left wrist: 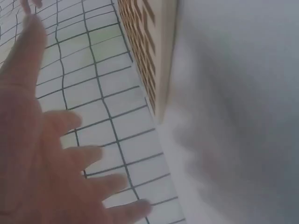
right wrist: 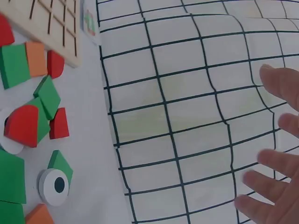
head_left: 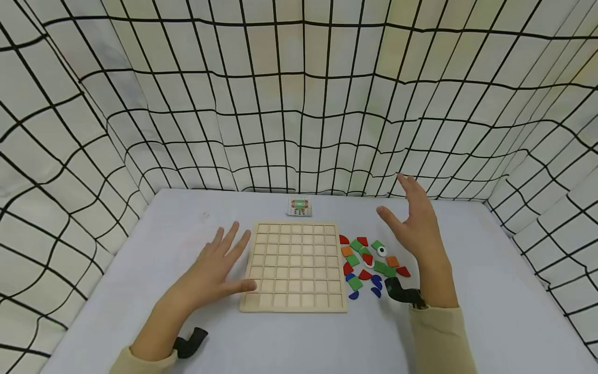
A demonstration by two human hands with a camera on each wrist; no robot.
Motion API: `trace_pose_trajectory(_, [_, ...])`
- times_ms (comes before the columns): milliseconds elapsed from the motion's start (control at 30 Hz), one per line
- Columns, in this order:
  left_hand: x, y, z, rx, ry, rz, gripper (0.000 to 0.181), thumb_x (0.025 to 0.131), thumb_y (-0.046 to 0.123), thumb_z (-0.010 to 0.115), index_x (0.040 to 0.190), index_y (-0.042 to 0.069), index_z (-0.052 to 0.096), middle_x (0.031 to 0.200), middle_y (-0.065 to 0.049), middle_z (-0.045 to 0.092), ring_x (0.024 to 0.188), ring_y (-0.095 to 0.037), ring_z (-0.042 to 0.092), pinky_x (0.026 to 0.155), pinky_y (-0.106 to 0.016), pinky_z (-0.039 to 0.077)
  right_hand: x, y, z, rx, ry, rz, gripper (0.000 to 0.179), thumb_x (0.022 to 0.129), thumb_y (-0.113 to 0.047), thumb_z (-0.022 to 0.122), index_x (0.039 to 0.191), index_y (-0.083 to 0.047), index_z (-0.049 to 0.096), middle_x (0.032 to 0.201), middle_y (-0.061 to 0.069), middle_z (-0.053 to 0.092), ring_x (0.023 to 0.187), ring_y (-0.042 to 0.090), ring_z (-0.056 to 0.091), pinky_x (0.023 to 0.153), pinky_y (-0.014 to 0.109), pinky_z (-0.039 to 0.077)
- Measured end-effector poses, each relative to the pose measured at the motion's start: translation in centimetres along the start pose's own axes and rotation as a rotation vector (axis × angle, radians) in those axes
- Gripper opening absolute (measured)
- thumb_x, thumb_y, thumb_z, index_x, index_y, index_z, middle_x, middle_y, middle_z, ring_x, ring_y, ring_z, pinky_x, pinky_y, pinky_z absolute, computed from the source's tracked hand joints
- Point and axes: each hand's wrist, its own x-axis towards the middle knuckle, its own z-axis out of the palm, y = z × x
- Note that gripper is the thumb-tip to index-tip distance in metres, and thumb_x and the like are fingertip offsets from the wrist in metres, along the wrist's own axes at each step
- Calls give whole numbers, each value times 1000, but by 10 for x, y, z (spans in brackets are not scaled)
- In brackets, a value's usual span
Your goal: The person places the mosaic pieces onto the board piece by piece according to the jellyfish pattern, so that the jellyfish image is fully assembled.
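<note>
Grid board (head_left: 294, 271), pale wood & approx. sq. (L grip (head_left: 212, 275) & R grip (head_left: 419, 228) both spread)

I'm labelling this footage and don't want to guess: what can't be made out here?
Head view: the finer details on the card, too small.
Right wrist view: part of a white disc, hidden by a red piece.
Right wrist view: the rest of the board, cut off by the picture's edge.
Right wrist view: part of the right hand, cut off by the right edge.

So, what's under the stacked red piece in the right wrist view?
A white disc and a green piece show beneath the red piece; their covered parts can't be seen.
</note>
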Motion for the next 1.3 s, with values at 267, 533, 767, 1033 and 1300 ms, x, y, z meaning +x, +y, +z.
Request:
trace_pose_trajectory(267, [-7,8,-3,-92,-199,-21,105,78,66,71,159,15,28,164,-23,17,145,-56,19,105,-77,23,-10,3,17,3,-136,-4,68,94,-38,69,153,-22,41,155,11,43,134,36,49,104,66,38])
trace_pose_trajectory(533, [-13,2,-3,-68,-272,-98,108,73,68,73,158,17,30,163,-25,20,143,-61,17,101,-81,22,-13,5,30,10,-208,1,62,94,-34,70,150,-25,46,149,8,51,130,33,53,100,57,47])
trace_pose_trajectory(767, [-14,2,4,-68,-314,-109,109,72,68,74,157,16,32,162,-26,21,143,-61,15,100,-82,21,-16,5,40,1,-268,-13,59,94,-31,69,148,-20,48,147,9,53,130,34,53,102,60,44])
trace_pose_trajectory(1033, [-11,4,9,-69,-325,-127,109,70,64,78,157,15,34,163,-25,18,145,-60,11,101,-82,17,-19,10,49,-4,-347,50,57,96,-33,67,148,-23,48,149,7,51,133,34,50,104,60,42])
trace_pose_trajectory(1300, [-8,0,10,-39,-318,-103,113,65,62,81,157,18,32,164,-24,16,146,-58,8,102,-82,15,-14,16,56,-25,-389,66,51,95,-33,67,144,-22,54,149,7,51,139,34,44,108,60,38])
